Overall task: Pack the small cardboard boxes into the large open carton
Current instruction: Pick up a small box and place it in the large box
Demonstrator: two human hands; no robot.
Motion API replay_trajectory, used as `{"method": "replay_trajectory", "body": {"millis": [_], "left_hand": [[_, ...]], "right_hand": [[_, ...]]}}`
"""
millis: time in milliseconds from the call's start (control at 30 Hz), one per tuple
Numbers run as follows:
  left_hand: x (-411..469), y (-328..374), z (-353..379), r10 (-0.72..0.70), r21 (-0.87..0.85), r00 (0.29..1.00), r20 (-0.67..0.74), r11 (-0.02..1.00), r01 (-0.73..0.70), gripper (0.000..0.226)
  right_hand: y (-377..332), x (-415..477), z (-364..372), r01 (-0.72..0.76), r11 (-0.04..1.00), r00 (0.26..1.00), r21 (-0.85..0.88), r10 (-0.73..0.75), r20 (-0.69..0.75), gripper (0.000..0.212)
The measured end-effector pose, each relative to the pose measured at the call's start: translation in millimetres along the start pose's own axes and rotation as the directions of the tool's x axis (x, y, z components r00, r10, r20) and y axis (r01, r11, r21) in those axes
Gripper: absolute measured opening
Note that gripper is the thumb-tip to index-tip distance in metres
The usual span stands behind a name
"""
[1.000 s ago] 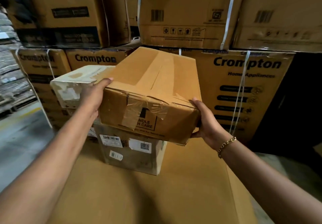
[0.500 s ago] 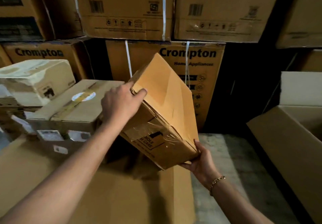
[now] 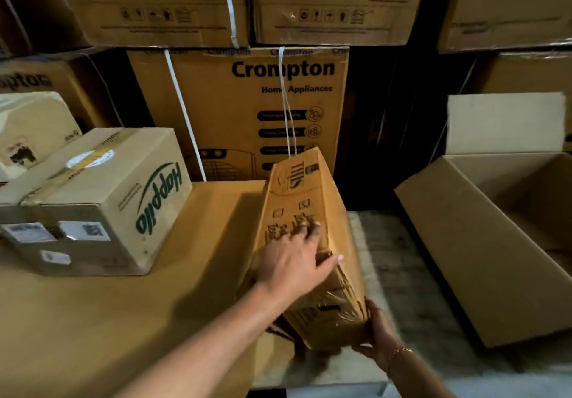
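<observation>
A long taped brown box (image 3: 309, 199) is held tilted on its side over the right edge of a flat cardboard surface (image 3: 93, 320). My left hand (image 3: 294, 261) lies flat on its upper face, fingers spread. My right hand (image 3: 376, 332) grips its near lower end from the right. The large open carton (image 3: 458, 243) stands on the floor to the right, flaps up, its visible part showing no boxes. A "Happilo" box (image 3: 102, 199) rests on the flat surface at left, with a pale box (image 3: 31, 128) behind it.
Stacked "Crompton" cartons (image 3: 247, 113) form a wall straight ahead, with more cartons (image 3: 334, 4) above. A strip of grey concrete floor (image 3: 393, 267) lies between the flat surface and the open carton. A dark gap shows behind the carton.
The view has swung right, bringing the open carton closer. The held box has rolled further onto its side and dropped lower; my left hand shifted from its top edge to its upper face.
</observation>
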State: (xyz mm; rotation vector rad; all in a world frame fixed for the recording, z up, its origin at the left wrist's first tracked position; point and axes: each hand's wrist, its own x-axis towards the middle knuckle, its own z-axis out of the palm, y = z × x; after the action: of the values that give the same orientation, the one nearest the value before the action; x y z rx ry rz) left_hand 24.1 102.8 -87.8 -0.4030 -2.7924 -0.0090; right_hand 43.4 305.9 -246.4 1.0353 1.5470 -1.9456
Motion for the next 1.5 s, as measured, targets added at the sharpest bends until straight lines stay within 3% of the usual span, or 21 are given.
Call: {"method": "replay_trajectory", "body": {"millis": [100, 233, 333, 400, 433, 500, 567, 633, 733, 900, 1000, 1100, 1200, 1267, 1300, 1400, 1433, 1500], "left_hand": [[-14, 14, 24, 0.122, -0.127, 0.98, 0.158, 0.987, -0.103, 0.089], [-15, 37, 41, 0.27, -0.315, 0.953, 0.14, 0.924, -0.216, 0.085], [-5, 23, 55, 0.137, -0.509, 0.99, 0.024, 0.854, -0.106, 0.079], [-4, 0, 69, -0.1, -0.582, 0.995, -0.017, 0.81, 0.072, 0.077], [-5, -13, 78, -0.238, -0.629, 0.97, 0.043, 0.748, 0.212, 0.081], [-9, -35, 100, -0.407, -0.644, 0.852, 0.33, 0.562, 0.518, 0.099], [-15, -40, 120, -0.368, -0.623, 0.679, 0.635, 0.275, 0.732, 0.122], [-24, -31, 135, -0.202, -0.576, 0.56, 0.803, -0.024, 0.817, 0.139], [-21, -15, 149, -0.056, -0.549, 0.546, 0.836, -0.078, 0.832, 0.124], [-9, 6, 135, -0.064, -0.587, 0.587, 0.807, -0.185, 0.788, 0.087], [-9, 25, 127, -0.012, -0.627, 0.634, 0.773, -0.166, 0.761, 0.073], [-10, 55, 124, -0.05, -0.669, 0.672, 0.738, -0.179, 0.722, 0.052], [-4, 83, 118, -0.119, -0.703, 0.696, 0.708, -0.209, 0.679, 0.055], [3, 99, 105, -0.136, -0.716, 0.705, 0.696, -0.196, 0.67, 0.07], [7, 105, 97, -0.15, -0.719, 0.704, 0.694, -0.104, 0.687, 0.079], [17, 130, 69, -0.187, -0.623, 0.733, 0.654, 0.416, 0.663, 0.088], [21, 138, 63, -0.181, -0.577, 0.752, 0.634, 0.537, 0.616, 0.087], [27, 149, 59, -0.188, -0.494, 0.776, 0.602, 0.676, 0.547, 0.088]], "right_hand": [[-6, -4, -21, 0.007, 0.994, 1.0, -0.111, -0.007, 0.001, 0.054], [-35, -18, -25, 0.176, 0.98, 0.983, -0.089, -0.17, 0.074, 0.058], [-59, -29, -38, 0.264, 0.963, 0.962, -0.054, -0.258, 0.092, 0.065], [-73, -38, -51, 0.278, 0.956, 0.943, 0.09, -0.29, 0.165, 0.068], [-78, -45, -56, 0.261, 0.955, 0.937, 0.145, -0.286, 0.198, 0.066], [-87, -56, -63, 0.243, 0.955, 0.922, 0.169, -0.281, 0.265, 0.06], [-90, -57, -62, 0.234, 0.966, 0.916, 0.11, -0.257, 0.31, 0.059], [-86, -56, -57, 0.236, 0.971, 0.927, 0.048, -0.239, 0.288, 0.057], [-79, -46, -55, 0.241, 0.97, 0.946, -0.001, -0.235, 0.223, 0.058], [-85, -45, -64, 0.259, 0.966, 0.948, -0.015, -0.251, 0.198, 0.07], [-88, -45, -76, 0.276, 0.961, 0.935, 0.002, -0.269, 0.229, 0.063], [-92, -43, -87, 0.261, 0.965, 0.929, -0.005, -0.25, 0.271, 0.052], [-93, -37, -104, 0.23, 0.972, 0.93, 0.04, -0.232, 0.285, 0.049], [-93, -30, -123, 0.188, 0.976, 0.922, 0.114, -0.215, 0.322, 0.051], [-94, -25, -135, 0.148, 0.973, 0.914, 0.177, -0.203, 0.351, 0.052], [-92, -10, -167, 0.048, 0.941, 0.864, 0.335, -0.207, 0.46, 0.054], [-90, -2, -177, 0.022, 0.935, 0.86, 0.354, -0.198, 0.47, 0.056], [-87, 12, -192, -0.028, 0.947, 0.876, 0.321, -0.132, 0.464, 0.057]]}}
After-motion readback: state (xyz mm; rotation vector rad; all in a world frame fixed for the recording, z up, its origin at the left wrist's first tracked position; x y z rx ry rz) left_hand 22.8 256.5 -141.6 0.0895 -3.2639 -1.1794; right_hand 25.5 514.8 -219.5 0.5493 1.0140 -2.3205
